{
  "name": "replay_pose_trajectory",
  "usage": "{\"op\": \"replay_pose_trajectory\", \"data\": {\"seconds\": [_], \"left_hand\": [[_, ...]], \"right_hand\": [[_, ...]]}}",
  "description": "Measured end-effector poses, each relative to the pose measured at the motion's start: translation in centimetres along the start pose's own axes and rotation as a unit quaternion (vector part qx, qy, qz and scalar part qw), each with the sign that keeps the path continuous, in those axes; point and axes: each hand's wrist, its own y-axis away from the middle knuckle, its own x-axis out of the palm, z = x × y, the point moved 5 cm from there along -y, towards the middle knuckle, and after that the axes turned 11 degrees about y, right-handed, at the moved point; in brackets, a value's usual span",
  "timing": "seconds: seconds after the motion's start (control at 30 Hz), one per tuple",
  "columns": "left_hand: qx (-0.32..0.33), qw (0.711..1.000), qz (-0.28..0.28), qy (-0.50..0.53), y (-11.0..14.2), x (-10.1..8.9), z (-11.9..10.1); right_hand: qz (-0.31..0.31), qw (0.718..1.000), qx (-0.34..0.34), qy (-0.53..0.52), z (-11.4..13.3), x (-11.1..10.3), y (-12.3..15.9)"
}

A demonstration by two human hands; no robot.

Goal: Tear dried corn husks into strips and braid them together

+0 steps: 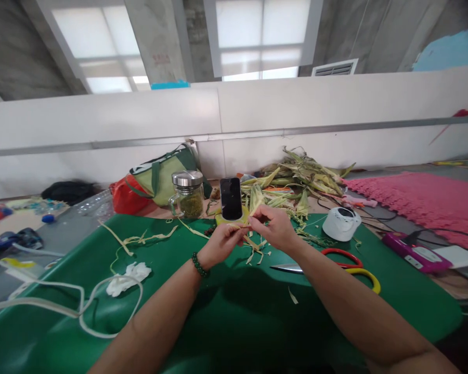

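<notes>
Green surface (159, 291) w/ phone (231, 200); husk (256, 200) just R of phone, L hand (224, 241) & R hand (275, 226) grips both pinched on it. Might split if twisted/pulled too hard, being thin.

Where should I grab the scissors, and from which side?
Probably by the red loop and yellow loop, coming from the right: they lie at that end, the blade points left, and your right forearm covers the middle.

Jar (189, 200) just left of phone (231, 200); bag (161, 179) farther left. Husk pile (298, 172) behind phone, rightward. Left hand (223, 244), right hand (275, 227) just before phone. Scissors (290, 268) before phone, rightward; tissue (127, 279) before phone, leftward.
</notes>
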Motion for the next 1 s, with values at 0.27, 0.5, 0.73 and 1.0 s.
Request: {"op": "replay_pose_trajectory", "data": {"seconds": [0.27, 0.5, 0.73, 1.0], "left_hand": [[-0.021, 0.992, -0.103, 0.065, 0.0, -1.3, 0.6], [-0.018, 0.987, -0.092, 0.126, -0.2, -1.3, 0.6], [-0.087, 0.970, -0.041, 0.222, -0.2, -0.9, 1.6], [-0.144, 0.954, 0.006, 0.261, 0.0, 0.1, 1.8]], "right_hand": [[-0.090, 0.995, -0.049, 0.017, 1.5, -1.1, 0.8], [-0.106, 0.992, 0.006, -0.071, 0.7, -1.3, 0.9], [-0.042, 0.992, 0.082, -0.082, -0.9, -0.6, 0.0], [0.061, 0.997, 0.050, -0.009, -0.7, 1.1, 0.2]]}}
